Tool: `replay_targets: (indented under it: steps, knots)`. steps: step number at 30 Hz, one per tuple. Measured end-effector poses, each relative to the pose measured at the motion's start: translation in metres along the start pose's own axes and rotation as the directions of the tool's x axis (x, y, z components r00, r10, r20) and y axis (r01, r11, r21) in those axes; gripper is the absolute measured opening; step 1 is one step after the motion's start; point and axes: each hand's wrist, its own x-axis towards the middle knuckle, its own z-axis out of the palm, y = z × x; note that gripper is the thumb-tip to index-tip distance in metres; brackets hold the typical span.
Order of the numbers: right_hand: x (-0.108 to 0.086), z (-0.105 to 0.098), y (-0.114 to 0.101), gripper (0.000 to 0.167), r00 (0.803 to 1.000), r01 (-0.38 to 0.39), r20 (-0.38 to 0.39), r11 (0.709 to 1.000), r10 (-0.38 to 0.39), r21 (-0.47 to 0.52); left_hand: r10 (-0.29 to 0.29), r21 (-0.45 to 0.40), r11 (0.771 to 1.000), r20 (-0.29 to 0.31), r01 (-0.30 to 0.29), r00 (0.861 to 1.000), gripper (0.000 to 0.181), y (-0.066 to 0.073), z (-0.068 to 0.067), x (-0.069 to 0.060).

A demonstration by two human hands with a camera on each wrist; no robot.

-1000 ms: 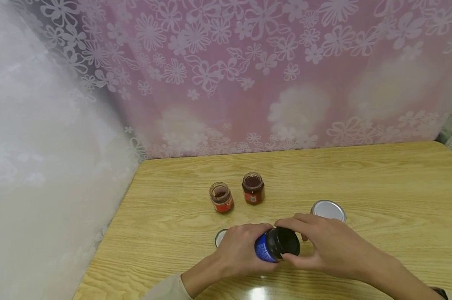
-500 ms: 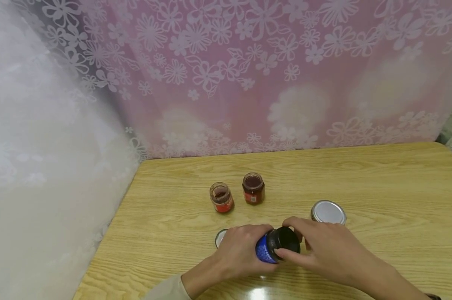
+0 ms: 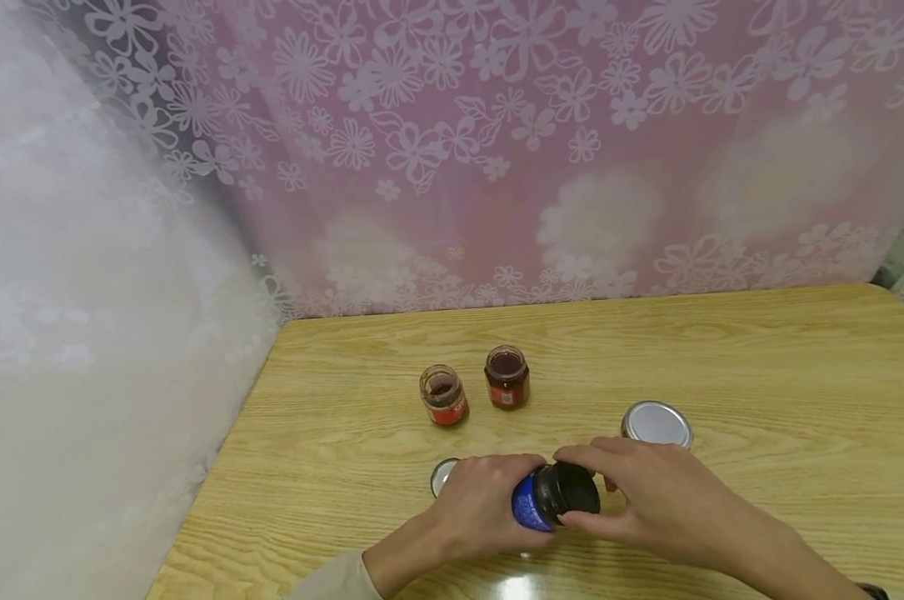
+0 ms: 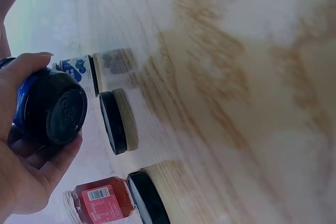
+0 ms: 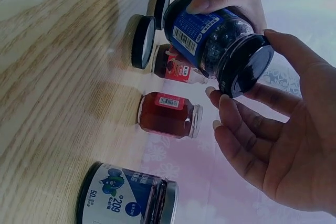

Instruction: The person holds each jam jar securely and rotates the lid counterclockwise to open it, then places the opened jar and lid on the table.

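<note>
My left hand [image 3: 477,508] grips a dark glass jar [image 3: 528,502] with a blue label, held tilted above the table with its top toward the right. A black lid [image 5: 247,66] sits on the jar's mouth. The thumb and fingers of my right hand [image 3: 665,500] curl around this lid's rim. From the left wrist view, the jar's dark round base [image 4: 67,115] faces the camera, and my left fingers wrap its side.
Two lidless jars, one with red contents [image 3: 507,379] and one partly filled [image 3: 443,396], stand farther back. A blueberry-labelled jar [image 5: 123,192] with a silver lid stands to the right. Two loose lids [image 5: 143,40] lie on the wooden table [image 3: 332,400].
My right fingers have shifted around the lid, drawing back and then closing on its rim again. The jar has dipped slightly in my left hand, which stays nearly in place.
</note>
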Motion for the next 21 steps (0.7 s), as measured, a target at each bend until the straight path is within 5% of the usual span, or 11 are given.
replay_targets:
  steps: [8,16,21]
  knots:
    - [-0.001,0.001,0.004,0.057,0.996,0.084,-0.019,0.996,-0.084,-0.004,-0.02,-0.019,1.0,0.026,0.021,0.999,0.054,0.0,0.0,0.0]
    - [-0.001,0.005,-0.003,0.063,0.991,-0.129,0.04,0.991,0.127,0.04,-0.025,0.028,0.999,0.031,0.025,0.999,0.053,0.0,0.0,-0.001]
    - [0.001,0.014,-0.005,0.054,0.993,-0.114,-0.006,0.993,0.114,0.017,-0.02,0.043,0.999,0.025,0.019,0.999,0.052,-0.001,0.001,-0.002]
